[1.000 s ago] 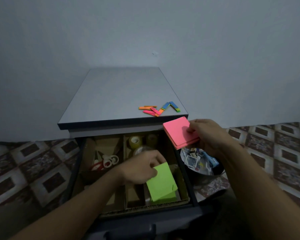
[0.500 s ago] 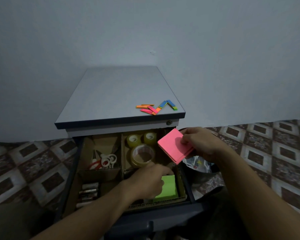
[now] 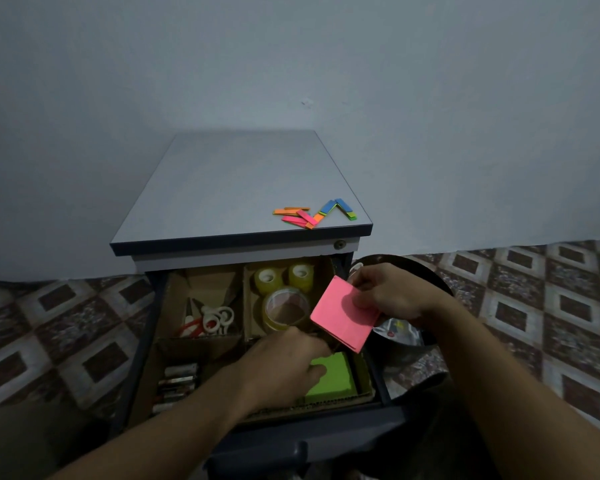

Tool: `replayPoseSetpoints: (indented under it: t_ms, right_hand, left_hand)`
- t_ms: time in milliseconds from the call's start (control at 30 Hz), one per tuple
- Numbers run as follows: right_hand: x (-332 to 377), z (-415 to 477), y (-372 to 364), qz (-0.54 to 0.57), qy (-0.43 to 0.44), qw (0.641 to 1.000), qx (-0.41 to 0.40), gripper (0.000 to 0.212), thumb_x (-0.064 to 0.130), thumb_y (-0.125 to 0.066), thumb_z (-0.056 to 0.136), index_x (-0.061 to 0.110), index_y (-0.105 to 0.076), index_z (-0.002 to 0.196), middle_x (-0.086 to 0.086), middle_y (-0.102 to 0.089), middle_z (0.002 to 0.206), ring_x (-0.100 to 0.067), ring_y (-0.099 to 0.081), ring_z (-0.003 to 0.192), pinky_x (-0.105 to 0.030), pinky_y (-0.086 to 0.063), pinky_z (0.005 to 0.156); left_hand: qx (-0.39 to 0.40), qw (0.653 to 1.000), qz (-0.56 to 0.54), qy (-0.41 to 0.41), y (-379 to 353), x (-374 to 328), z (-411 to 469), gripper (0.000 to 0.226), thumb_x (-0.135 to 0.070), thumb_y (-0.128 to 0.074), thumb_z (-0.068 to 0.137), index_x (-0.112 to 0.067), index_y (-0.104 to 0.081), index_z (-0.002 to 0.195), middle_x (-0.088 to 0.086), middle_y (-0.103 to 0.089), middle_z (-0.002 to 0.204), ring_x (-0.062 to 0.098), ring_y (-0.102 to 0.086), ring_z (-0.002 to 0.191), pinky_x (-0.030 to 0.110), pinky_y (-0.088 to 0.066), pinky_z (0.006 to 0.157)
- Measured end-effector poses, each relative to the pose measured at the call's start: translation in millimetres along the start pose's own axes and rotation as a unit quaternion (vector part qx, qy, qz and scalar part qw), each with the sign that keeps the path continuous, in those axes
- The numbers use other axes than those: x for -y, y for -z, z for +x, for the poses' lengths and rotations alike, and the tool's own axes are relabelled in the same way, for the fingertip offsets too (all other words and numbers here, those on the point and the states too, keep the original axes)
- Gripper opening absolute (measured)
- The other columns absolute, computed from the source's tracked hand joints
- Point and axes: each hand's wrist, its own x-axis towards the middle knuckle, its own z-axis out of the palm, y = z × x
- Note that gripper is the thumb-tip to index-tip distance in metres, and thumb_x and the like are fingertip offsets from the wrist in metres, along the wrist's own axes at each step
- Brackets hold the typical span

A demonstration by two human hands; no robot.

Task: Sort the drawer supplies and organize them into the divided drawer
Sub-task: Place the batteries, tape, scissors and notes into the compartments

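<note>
Since a second ago the green pad (image 3: 335,377) has gone from tilted above the drawer (image 3: 343,426) to lying flat in its front right compartment, and the pink pad (image 3: 342,315) has come down and leftward, now hanging tilted over the drawer's right edge. The green pad is a bright lime square block of sticky notes; the pink one is a thicker square block, one corner pointing down. The left hand (image 3: 284,367) rests on the green pad, thumb across its top and fingers bent at its far edge; whether they grip cannot be told. The right hand (image 3: 390,292) pinches the pink pad, thumb on its top face, fingers clamped beneath. Behind lie tape rolls (image 3: 284,311), with scissors (image 3: 207,322) and batteries (image 3: 179,379) in the left compartments. Coloured flags (image 3: 312,214) sit on the cabinet's surface (image 3: 239,188).
</note>
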Motion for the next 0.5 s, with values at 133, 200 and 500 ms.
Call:
replayPoseSetpoints:
  t_ms: [133,200,500]
  right_hand:
    - [3.6,-1.9,-4.1,-0.056,0.032,0.997,0.031,0.017,0.003,-0.057,0.092,0.015,-0.064,0.102,-0.01,-0.067,0.104,-0.024,-0.066,0.091,-0.034,-0.057,0.073]
    - [6.8,-3.5,-8.5,-0.084,0.052,0.993,0.059,0.016,0.005,-0.059,0.092,0.014,-0.064,0.104,-0.007,-0.068,0.104,-0.022,-0.066,0.095,-0.034,-0.056,0.079]
    - [22.2,-5.4,-39.3,-0.282,0.101,0.944,0.137,0.024,0.015,-0.062,0.093,0.024,-0.064,0.114,0.01,-0.061,0.106,-0.014,-0.06,0.101,-0.029,-0.05,0.087]
  left_hand:
    - [-0.021,0.999,-0.041,0.022,15.7,14.8,-15.8,0.023,-0.032,-0.048,0.099,-0.026,-0.07,0.105,-0.012,-0.07,0.092,0.003,-0.064,0.077,0.031,-0.056,0.069]
    - [-0.046,0.997,-0.052,0.026,21.3,21.0,-23.2,0.02,-0.03,-0.051,0.1,-0.026,-0.071,0.1,-0.013,-0.068,0.082,0.003,-0.063,0.072,0.025,-0.054,0.064]
    - [-0.172,0.978,0.014,0.118,26.8,61.5,-24.1,0.012,-0.032,-0.051,0.098,-0.032,-0.062,0.104,-0.018,-0.048,0.1,0.0,-0.041,0.094,0.019,-0.039,0.076]
